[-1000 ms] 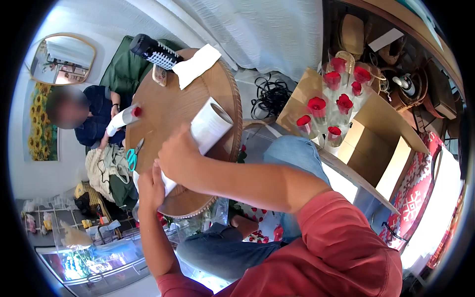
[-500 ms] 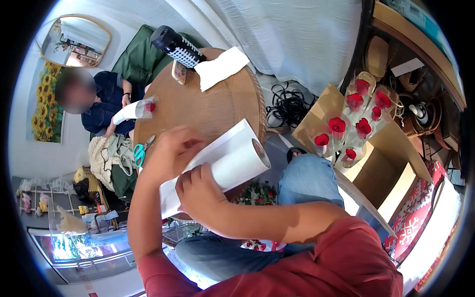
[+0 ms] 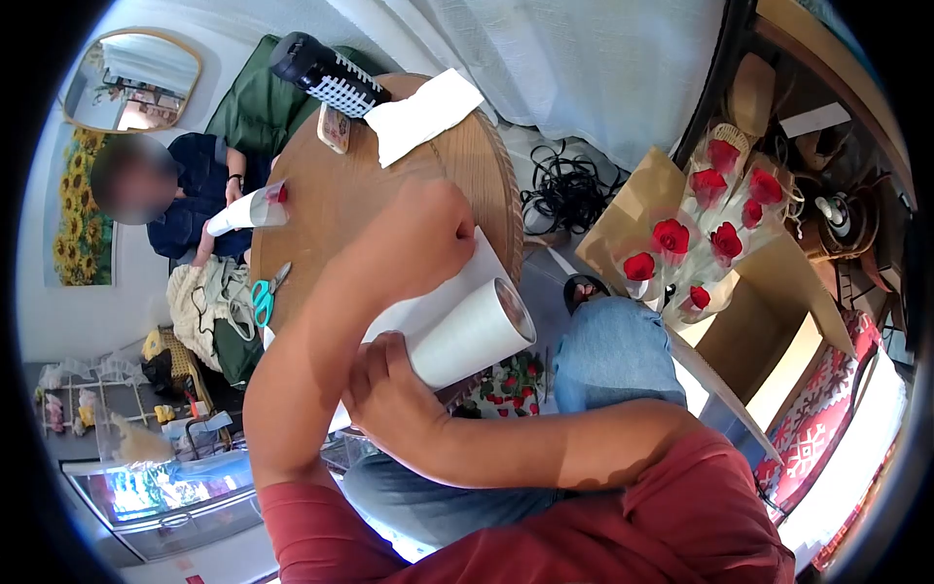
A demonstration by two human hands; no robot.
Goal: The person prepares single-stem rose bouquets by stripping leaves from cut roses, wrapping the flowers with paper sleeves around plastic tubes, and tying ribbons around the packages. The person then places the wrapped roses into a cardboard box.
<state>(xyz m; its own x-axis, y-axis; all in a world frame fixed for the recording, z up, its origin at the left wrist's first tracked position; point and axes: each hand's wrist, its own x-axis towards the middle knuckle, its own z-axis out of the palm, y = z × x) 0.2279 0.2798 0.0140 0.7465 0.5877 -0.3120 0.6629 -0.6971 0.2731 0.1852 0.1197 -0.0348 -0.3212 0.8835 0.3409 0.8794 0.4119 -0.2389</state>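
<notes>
A white paper roll (image 3: 474, 331) with a hollow core lies slanted over the near edge of the round table. Part of its sheet (image 3: 413, 310) is unrolled alongside. My right hand (image 3: 394, 389) grips the lower end of the roll, fingers curled over it. Above the sheet, my left hand (image 3: 433, 238) is closed in a fist close to the sheet's upper corner; what it holds, if anything, is hidden. Teal scissors (image 3: 265, 300) lie at the table's left side.
A person (image 3: 199, 185) across the table holds a wrapped rose (image 3: 263, 206). A dark bottle (image 3: 331, 76), phone (image 3: 334, 128) and white cloth (image 3: 423, 112) are at the table's far side. Wrapped red roses (image 3: 671, 237) stand in a cardboard box (image 3: 623, 209) at right; black cords (image 3: 564, 190) lie behind.
My left hand has moved up and right across the sheet and closed into a fist. My right hand remains on the roll. The view has shifted slightly.
</notes>
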